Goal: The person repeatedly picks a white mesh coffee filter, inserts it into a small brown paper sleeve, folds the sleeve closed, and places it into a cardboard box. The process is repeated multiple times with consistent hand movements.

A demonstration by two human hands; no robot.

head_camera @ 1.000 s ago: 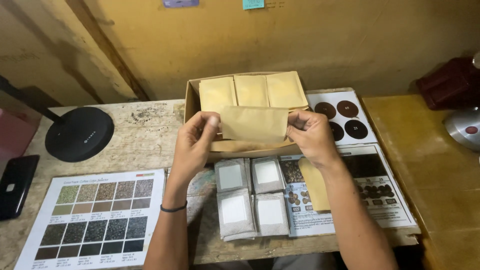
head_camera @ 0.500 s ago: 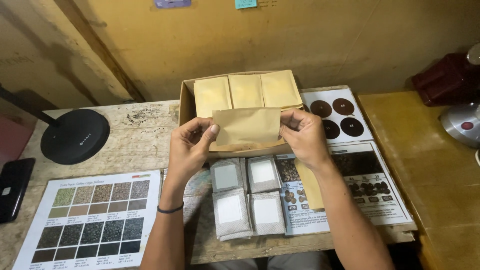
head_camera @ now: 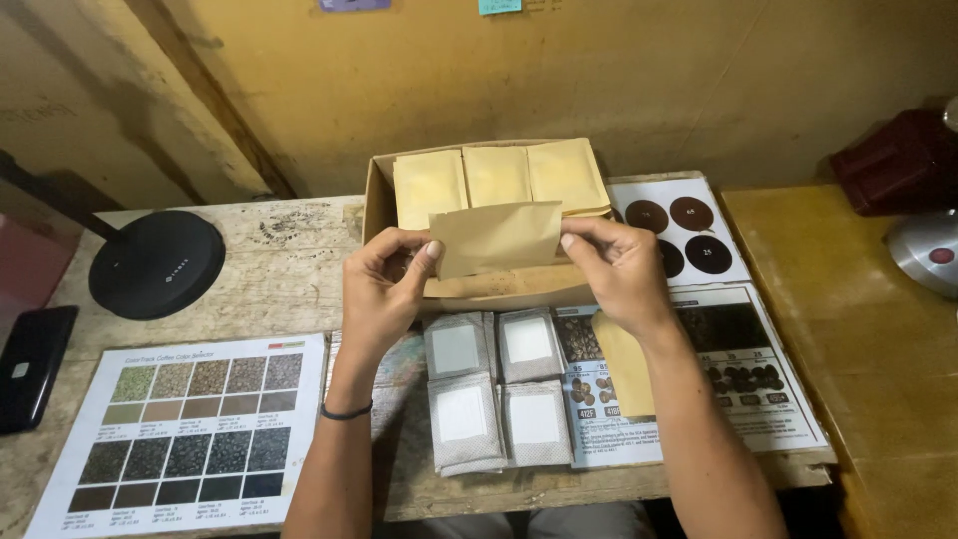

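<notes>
Holding a tan pouch (head_camera: 497,238) by its two ends, both hands pinch it over the box (head_camera: 377,200). Left hand (head_camera: 384,289) grips the left edge, thumb and forefinger closed on it; right hand (head_camera: 619,269) does the same on the right edge.

Changes over the last second:
- Pouch has come up slightly and now sits more level; a second ago it hung lower against the box front.
- Hands have spread a little, so the pouch looks pulled flat between them.
- Three pouches standing in the box (head_camera: 496,175) have not moved.

Read: the pouch is clear of the row, not among the three upright ones, and hangs just in front of them, above the box's near wall. Judging by the flat, taut hold, it is being straightened or checked, not yet set anywhere.

Around it on the counter (head_camera: 289,279): four grey-white sachets (head_camera: 496,384) in a two-by-two block just below the box, another tan pouch (head_camera: 621,364) under the right wrist, a colour chart (head_camera: 190,424) at left, a black disc (head_camera: 157,263), a phone (head_camera: 30,364).
</notes>
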